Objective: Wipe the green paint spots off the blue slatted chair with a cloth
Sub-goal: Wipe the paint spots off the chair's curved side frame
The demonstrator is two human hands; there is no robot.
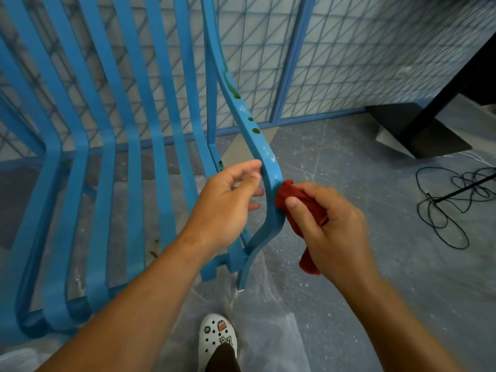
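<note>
Green paint spots (253, 124) were seen higher up the curved armrest (271, 167) of the blue slatted chair (107, 146), well above the red cloth (291, 196). The cloth was gripped bunched in the right hand (332, 226) and pressed against the armrest's outer edge, while the armrest was steadied by the left hand (225, 208), its fingers curled around it. Firm strokes would probably be best carried upward onto the spots, with the rail kept braced.

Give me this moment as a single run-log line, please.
left hand: holds chair arm | right hand: presses red cloth on arm | green spots: remain above
</note>
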